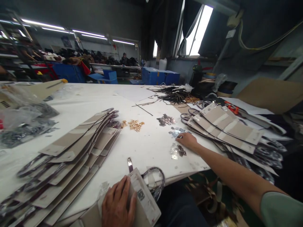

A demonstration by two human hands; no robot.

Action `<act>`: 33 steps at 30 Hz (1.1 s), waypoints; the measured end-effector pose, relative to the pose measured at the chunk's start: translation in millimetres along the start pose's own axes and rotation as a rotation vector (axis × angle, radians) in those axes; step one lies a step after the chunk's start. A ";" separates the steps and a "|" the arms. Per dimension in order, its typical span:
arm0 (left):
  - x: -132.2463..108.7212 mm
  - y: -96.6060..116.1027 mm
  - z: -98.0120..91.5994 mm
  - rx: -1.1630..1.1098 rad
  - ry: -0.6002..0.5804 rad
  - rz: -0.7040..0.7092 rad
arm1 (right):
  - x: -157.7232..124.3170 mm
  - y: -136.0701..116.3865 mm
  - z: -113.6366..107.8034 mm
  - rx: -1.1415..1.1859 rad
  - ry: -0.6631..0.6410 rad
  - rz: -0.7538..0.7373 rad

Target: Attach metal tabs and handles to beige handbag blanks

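My left hand (119, 201) lies on a beige bag panel (148, 201) at the table's front edge, fingers stretched over its surface. The panel carries a small square metal plate (140, 194) and has a dark, plastic-wrapped handle (161, 178) looped at its far side. Just beyond it, a metal tab (129, 164) rests on the table. Over a pile of small silver plates (174, 131), my right hand (187, 139) has its fingers drawn together; what they pinch is hidden. Darker plates (165, 119) lie behind that pile, and mixed plates (177, 150) lie in front.
Stacked beige panels with wrapped handles stand at left (78, 151) and right (224, 126). Gold-coloured small parts (136, 125) lie mid-table. Black strips (175, 94) are heaped at the back, and plastic bags (26, 119) sit far left. Blue boxes (158, 75) stand beyond the table.
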State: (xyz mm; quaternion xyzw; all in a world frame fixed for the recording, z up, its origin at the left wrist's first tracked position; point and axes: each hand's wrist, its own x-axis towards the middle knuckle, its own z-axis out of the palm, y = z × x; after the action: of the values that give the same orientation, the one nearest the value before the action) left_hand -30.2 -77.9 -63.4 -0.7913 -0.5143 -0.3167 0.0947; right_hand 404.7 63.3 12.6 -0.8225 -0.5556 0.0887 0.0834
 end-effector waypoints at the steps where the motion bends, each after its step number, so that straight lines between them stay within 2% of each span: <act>1: 0.0 0.4 -0.5 -0.001 0.001 -0.001 | 1.1 1.7 3.2 -0.003 0.000 0.008; 12: -3.7 2.8 -1.5 -0.001 -0.039 -0.045 | 10.4 0.6 8.1 0.019 0.016 0.002; 17: -4.7 4.1 -3.0 -0.002 -0.050 -0.054 | 6.6 -2.3 -6.9 0.032 0.055 -0.018; 20: -4.2 5.6 -4.2 -0.012 -0.056 -0.075 | -1.5 -12.4 -21.5 0.083 0.062 -0.049; 23: -4.7 8.6 -7.1 -0.024 -0.071 -0.091 | -23.7 -36.8 -33.3 0.165 -0.029 -0.116; 26: -5.7 14.4 -13.7 -0.048 -0.106 -0.120 | -63.4 -78.5 -34.8 0.353 -0.223 -0.244; 29: -5.8 20.3 -21.4 -0.095 -0.143 -0.155 | -110.9 -129.4 -20.9 0.545 -0.463 -0.375; 31: -5.9 22.4 -24.6 -0.123 -0.157 -0.173 | -138.2 -161.0 -4.3 0.560 -0.582 -0.423; 33: -6.8 23.0 -25.6 -0.142 -0.157 -0.187 | -156.9 -185.6 13.8 0.523 -0.642 -0.465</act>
State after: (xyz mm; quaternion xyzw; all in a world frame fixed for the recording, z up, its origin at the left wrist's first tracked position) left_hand -22.3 -105.7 -43.5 -0.7670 -0.5679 -0.2969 -0.0321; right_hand 176.9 -13.5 51.3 -0.5587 -0.6815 0.4545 0.1295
